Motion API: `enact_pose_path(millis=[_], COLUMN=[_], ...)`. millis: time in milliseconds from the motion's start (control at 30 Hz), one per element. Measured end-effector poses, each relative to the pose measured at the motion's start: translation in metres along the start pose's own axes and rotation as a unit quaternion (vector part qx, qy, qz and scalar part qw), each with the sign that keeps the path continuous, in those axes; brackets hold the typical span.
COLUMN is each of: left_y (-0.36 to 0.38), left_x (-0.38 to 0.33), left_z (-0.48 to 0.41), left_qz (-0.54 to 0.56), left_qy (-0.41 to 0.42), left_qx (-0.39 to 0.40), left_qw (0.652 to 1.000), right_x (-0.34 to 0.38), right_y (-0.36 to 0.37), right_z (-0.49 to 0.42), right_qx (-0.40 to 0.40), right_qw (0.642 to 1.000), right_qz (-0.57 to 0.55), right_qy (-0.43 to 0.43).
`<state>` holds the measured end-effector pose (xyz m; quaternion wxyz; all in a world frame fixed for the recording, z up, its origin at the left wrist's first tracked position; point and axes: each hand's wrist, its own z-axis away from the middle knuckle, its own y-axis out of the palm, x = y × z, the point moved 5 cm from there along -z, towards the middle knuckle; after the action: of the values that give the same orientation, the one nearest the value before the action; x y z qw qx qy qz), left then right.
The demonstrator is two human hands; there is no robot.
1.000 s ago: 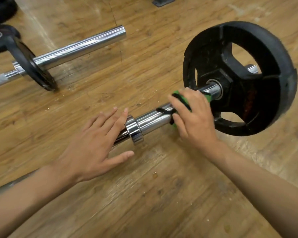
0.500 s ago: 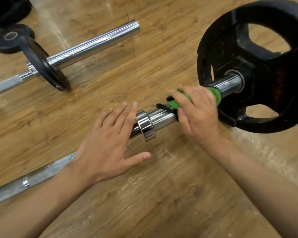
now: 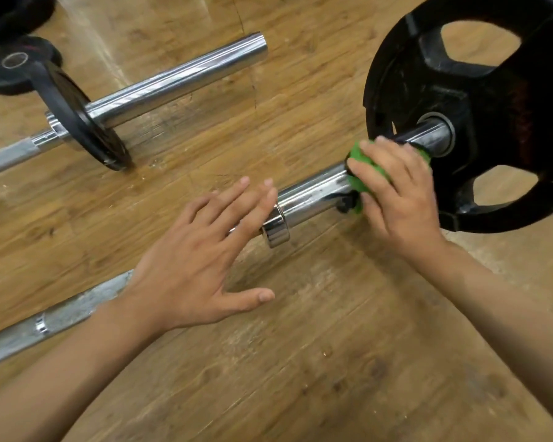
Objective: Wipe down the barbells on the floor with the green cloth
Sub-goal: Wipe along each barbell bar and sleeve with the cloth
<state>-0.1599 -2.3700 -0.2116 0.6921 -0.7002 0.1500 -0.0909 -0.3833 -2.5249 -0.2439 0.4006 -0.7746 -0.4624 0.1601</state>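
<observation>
The near barbell (image 3: 313,196) lies on the wooden floor (image 3: 300,362), running from the lower left up to the right. A big black plate (image 3: 492,100) sits on its chrome end. The right hand (image 3: 399,196) is curled round the green cloth (image 3: 359,173), clamping it on that chrome end just beside the plate's hub. Only a bit of the cloth shows past the knuckles, with a dark strip hanging under the bar.

The left hand (image 3: 198,263) is flat, with its fingers straight and close together and its thumb spread out to the side. It lies over the thinner grey part of the same bar, with the fingertips reaching the shiny collar (image 3: 276,232). Whether it presses down cannot be told.

The far barbell (image 3: 179,78) lies on the floor behind, well apart from the first and roughly parallel to it. A small black plate (image 3: 80,119) is threaded on it, and its bare chrome end points right. Another loose plate (image 3: 12,70) lies flat at the upper left.
</observation>
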Motion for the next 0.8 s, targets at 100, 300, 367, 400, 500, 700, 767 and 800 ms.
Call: enact_pose_path(millis=[100, 300, 367, 400, 500, 700, 767, 800], left_y=[0.0, 0.0, -0.001, -0.001, -0.001, -0.001, -0.002, -0.002], left_x=[0.004, 0.014, 0.018, 0.022, 0.029, 0.045, 0.05, 0.052], left_z=[-0.005, -0.009, -0.009, -0.009, -0.014, -0.021, -0.023, -0.024], left_qz=[-0.024, -0.018, -0.008, -0.003, 0.008, 0.016, 0.016, 0.017], left_qy=[-0.015, -0.03, -0.038, -0.042, -0.044, -0.058, -0.062, -0.065], left_qx=[0.003, -0.009, -0.018, -0.021, -0.024, -0.026, -0.025, -0.021], left_qw=[1.0, 0.999, 0.999, 0.999, 0.999, 0.998, 0.998, 0.998], right_x=[-0.018, 0.078, 0.054, 0.037, -0.018, 0.051, 0.087, 0.083], right_y=[-0.004, 0.03, 0.027, 0.026, 0.019, 0.04, 0.05, 0.049], right_z=[-0.004, -0.024, -0.026, -0.028, -0.031, -0.062, -0.065, -0.066], right_qx=[-0.072, -0.022, 0.018, 0.021, -0.006, -0.086, -0.013, 0.014], right_qw=[0.982, 0.997, 0.997, 0.996, 0.999, 0.969, 0.993, 0.996], right_qz=[-0.014, -0.059, -0.028, -0.013, -0.009, -0.062, -0.102, -0.093], right_qy=[0.172, 0.046, -0.07, -0.083, 0.034, 0.223, 0.065, -0.007])
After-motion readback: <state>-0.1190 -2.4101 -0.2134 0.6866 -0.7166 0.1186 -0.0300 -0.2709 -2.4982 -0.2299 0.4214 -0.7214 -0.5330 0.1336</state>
